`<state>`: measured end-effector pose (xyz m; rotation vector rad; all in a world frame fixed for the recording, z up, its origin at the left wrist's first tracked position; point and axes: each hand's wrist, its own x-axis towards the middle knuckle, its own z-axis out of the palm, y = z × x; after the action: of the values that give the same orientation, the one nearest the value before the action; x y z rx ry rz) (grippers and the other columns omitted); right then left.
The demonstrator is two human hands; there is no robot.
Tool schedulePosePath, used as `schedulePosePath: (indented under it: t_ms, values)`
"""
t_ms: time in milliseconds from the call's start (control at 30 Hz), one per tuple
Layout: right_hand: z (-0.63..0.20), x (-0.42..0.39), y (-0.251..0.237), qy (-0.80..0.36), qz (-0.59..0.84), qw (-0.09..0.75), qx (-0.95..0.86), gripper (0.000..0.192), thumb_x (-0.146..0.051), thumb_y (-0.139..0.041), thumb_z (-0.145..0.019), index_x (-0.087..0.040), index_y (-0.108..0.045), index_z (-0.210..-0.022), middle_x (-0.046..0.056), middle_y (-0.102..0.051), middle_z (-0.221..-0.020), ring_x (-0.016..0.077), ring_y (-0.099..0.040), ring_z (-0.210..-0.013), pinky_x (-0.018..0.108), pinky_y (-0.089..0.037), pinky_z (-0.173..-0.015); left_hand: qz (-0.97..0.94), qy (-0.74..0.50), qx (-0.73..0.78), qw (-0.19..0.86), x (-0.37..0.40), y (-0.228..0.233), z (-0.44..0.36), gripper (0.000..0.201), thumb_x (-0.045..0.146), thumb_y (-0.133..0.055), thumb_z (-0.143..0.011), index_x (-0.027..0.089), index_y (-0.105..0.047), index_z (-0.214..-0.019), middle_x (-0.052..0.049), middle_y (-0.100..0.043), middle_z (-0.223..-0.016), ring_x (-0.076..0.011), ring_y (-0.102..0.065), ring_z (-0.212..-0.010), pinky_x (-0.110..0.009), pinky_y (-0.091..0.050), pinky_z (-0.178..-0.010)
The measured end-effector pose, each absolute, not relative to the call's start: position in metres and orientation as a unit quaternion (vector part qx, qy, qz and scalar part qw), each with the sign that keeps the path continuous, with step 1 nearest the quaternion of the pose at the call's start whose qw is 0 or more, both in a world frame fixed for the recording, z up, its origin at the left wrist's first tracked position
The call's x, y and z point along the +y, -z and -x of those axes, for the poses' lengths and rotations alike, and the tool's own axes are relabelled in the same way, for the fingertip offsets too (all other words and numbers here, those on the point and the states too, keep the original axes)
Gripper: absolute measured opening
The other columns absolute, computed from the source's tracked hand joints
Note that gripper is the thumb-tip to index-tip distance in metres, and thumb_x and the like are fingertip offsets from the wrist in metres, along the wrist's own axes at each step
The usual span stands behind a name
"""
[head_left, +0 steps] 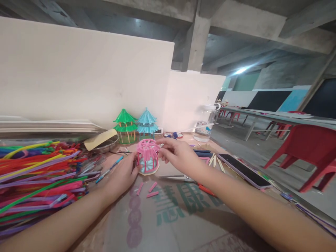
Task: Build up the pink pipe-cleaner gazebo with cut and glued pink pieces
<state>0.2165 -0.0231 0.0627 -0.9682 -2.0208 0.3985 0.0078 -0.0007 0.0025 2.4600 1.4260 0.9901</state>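
Observation:
A small pink straw pavilion model (147, 156) with a ribbed roof stands on the cardboard-covered table (173, 217). My left hand (123, 173) steadies its left side near the base. My right hand (176, 153) reaches in from the right, fingertips pinching at the roof's edge. Three short pink straw pieces (148, 189) lie just in front of the model. Scissors (181, 178) lie flat under my right wrist.
A big heap of coloured straws (36, 178) fills the left. Green (125, 126) and blue (147, 124) finished pavilions stand by the white wall. A phone (245, 170), a plastic jar (207, 124), a blue pen (109, 170) and red chairs (307, 154) are to the right.

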Motion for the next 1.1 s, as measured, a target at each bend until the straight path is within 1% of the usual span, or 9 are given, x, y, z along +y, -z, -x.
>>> schedulePosePath:
  t_ms: [133,233,333,433,533,733,900,1100]
  values:
    - [-0.217,-0.029,-0.064,-0.089,0.41,0.374,-0.827,0.008,-0.014,-0.053,-0.083,-0.017,-0.057,-0.09,0.0,-0.065,-0.068,0.0112,-0.057,-0.059,0.023,-0.039,-0.059,-0.815,-0.34,0.465,0.07,0.001,-0.001,-0.007,0.024,0.021,-0.046,-0.082,0.018,-0.053,-0.105,-0.012,-0.066,-0.103,-0.0278,-0.062,-0.098,-0.042,-0.048,-0.084]
    - [-0.214,-0.034,-0.065,-0.061,0.412,0.361,-0.835,0.008,-0.016,-0.052,-0.085,-0.018,-0.053,-0.093,-0.003,-0.061,-0.064,0.0108,-0.053,-0.055,0.022,-0.034,-0.055,-0.814,-0.349,0.459,0.07,0.002,0.001,-0.006,0.024,0.021,-0.046,-0.082,0.018,-0.053,-0.104,-0.012,-0.066,-0.103,-0.028,-0.062,-0.098,-0.042,-0.049,-0.083]
    - [-0.21,-0.035,-0.063,-0.099,0.409,0.368,-0.829,0.011,-0.016,-0.049,-0.086,-0.019,-0.048,-0.096,-0.005,-0.057,-0.06,0.0101,-0.049,-0.052,0.021,-0.032,-0.054,-0.815,-0.35,0.457,0.061,0.002,0.001,-0.005,0.023,0.022,-0.048,-0.082,0.018,-0.053,-0.104,-0.012,-0.066,-0.103,-0.0279,-0.062,-0.098,-0.041,-0.048,-0.084]
    - [-0.207,-0.032,-0.059,-0.162,0.404,0.381,-0.815,0.009,-0.015,-0.049,-0.083,-0.019,-0.044,-0.088,-0.007,-0.054,-0.057,0.0097,-0.048,-0.05,0.02,-0.032,-0.053,-0.816,-0.345,0.461,0.044,0.001,0.001,-0.004,0.022,0.023,-0.048,-0.082,0.018,-0.054,-0.102,-0.012,-0.066,-0.101,-0.0282,-0.062,-0.096,-0.041,-0.047,-0.083]
    - [-0.205,-0.031,-0.055,-0.202,0.392,0.395,-0.806,0.011,-0.012,-0.048,-0.08,-0.021,-0.041,-0.081,-0.008,-0.05,-0.054,0.0091,-0.046,-0.047,0.02,-0.032,-0.053,-0.815,-0.341,0.466,0.039,0.001,0.001,-0.004,0.018,0.023,-0.048,-0.083,0.018,-0.054,-0.098,-0.011,-0.066,-0.096,-0.0276,-0.062,-0.092,-0.04,-0.047,-0.08]
    - [-0.204,-0.032,-0.053,-0.206,0.392,0.381,-0.812,0.012,-0.009,-0.045,-0.077,-0.021,-0.041,-0.079,-0.007,-0.051,-0.057,0.0099,-0.049,-0.051,0.02,-0.032,-0.054,-0.82,-0.313,0.479,0.022,-0.001,0.0,-0.006,0.013,0.023,-0.045,-0.083,0.018,-0.051,-0.094,-0.012,-0.064,-0.095,-0.0278,-0.061,-0.09,-0.04,-0.046,-0.078]
    - [-0.205,-0.03,-0.051,-0.154,0.394,0.389,-0.818,0.011,-0.01,-0.046,-0.078,-0.02,-0.043,-0.081,-0.007,-0.052,-0.059,0.0099,-0.048,-0.051,0.021,-0.031,-0.053,-0.822,-0.322,0.469,0.02,-0.001,-0.001,-0.006,0.015,0.022,-0.047,-0.082,0.019,-0.053,-0.095,-0.011,-0.065,-0.095,-0.0276,-0.061,-0.091,-0.04,-0.046,-0.079]
    - [-0.204,-0.029,-0.044,-0.101,0.405,0.37,-0.83,0.008,-0.012,-0.048,-0.082,-0.019,-0.048,-0.086,-0.003,-0.058,-0.066,0.0112,-0.052,-0.058,0.021,-0.03,-0.055,-0.823,-0.335,0.459,0.021,0.002,0.002,-0.004,0.016,0.024,-0.047,-0.082,0.019,-0.055,-0.095,-0.01,-0.066,-0.094,-0.0273,-0.062,-0.09,-0.039,-0.047,-0.08]
